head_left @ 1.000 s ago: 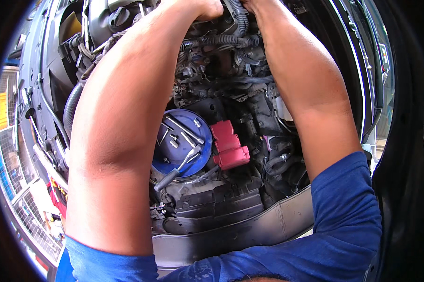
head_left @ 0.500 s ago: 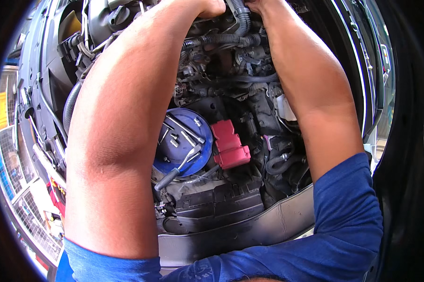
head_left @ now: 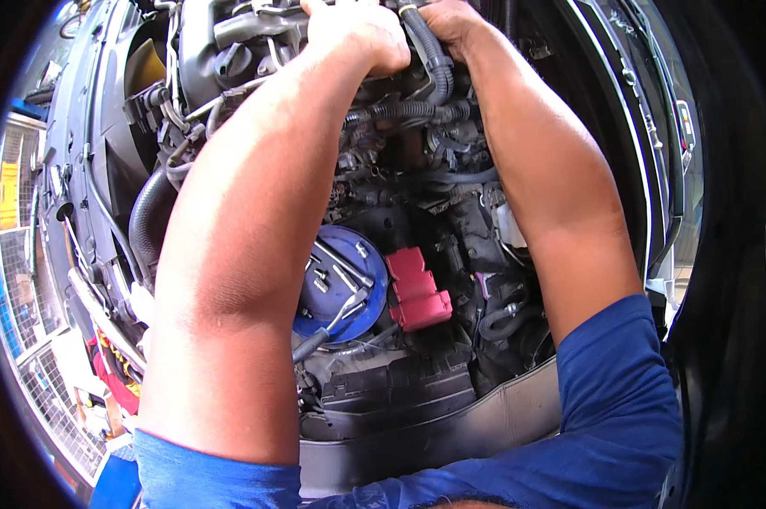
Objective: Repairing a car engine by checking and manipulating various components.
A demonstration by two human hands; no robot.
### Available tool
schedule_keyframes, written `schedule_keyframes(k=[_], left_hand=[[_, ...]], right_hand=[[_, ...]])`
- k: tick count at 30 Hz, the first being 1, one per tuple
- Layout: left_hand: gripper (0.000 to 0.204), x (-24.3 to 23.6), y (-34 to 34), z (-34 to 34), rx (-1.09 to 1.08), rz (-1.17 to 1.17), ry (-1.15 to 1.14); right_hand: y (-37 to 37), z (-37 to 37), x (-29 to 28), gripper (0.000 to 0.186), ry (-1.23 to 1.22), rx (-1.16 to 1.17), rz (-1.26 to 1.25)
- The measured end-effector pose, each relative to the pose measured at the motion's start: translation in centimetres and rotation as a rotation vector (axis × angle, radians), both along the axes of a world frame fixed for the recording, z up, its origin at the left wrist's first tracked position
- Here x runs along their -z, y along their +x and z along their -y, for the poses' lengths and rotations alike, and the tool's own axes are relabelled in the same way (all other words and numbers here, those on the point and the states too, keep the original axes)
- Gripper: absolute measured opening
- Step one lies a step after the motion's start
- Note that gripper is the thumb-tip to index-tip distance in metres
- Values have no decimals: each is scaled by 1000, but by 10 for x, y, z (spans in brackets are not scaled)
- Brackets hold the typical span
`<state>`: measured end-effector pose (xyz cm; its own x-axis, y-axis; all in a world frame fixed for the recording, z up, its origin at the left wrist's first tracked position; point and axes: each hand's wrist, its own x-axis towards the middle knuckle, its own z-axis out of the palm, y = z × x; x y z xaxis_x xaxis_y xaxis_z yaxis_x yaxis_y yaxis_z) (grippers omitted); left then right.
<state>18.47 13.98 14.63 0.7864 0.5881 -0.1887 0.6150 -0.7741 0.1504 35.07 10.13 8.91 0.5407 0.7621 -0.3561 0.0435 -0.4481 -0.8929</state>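
Both my arms stretch over an engine bay to its far part. My left hand (head_left: pixel 357 36) lies over the engine at the top edge, its fingers curled; what they hold, if anything, is hidden. Just right of it, my right hand (head_left: pixel 452 25) is closed beside a grey corrugated hose (head_left: pixel 432 61); its fingertips are out of sight against the engine parts. Nearer me, a round blue tray (head_left: pixel 364 318) holds several small metal parts and tools, among them a ratchet with a dark handle (head_left: pixel 312 343) that hangs over the rim.
A red plastic cover (head_left: pixel 419 293) sits right of the tray. Nearer is a black ribbed box (head_left: pixel 400 390), then a grey fender cover (head_left: pixel 459 416) along the edge. A black oil cap (head_left: pixel 230 61) stands on the engine at upper left. Wire-mesh panels (head_left: pixel 56 394) show at far left.
The view has shifted, so the engine bay sits lower in the picture and more of both hands shows. My hands stay near the corrugated hose; the tray and its tools lie as before.
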Motion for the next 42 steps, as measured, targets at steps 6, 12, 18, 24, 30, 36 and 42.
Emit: schedule_keyframes(k=[6, 12, 18, 24, 30, 36, 42], left_hand=[[61, -19, 14, 12, 40, 79, -67], [57, -9, -1, 7, 32, 49, 75], [56, 20, 10, -2, 21, 59, 112], [61, 19, 14, -3, 35, -10, 90], [58, 17, 12, -1, 36, 34, 83], [62, 22, 7, -5, 25, 37, 92], [63, 19, 10, -3, 30, 19, 102]], right_hand=[[79, -2, 26, 13, -115, -35, 164], [24, 8, 6, 26, 60, -122, -143], [36, 19, -4, 23, 78, -126, -267], [38, 21, -10, 15, -25, -122, -244], [42, 19, -6, 14, -89, -90, -65], [32, 4, 18, 20, -23, -59, -48], [34, -1, 18, 23, -23, -7, 81]])
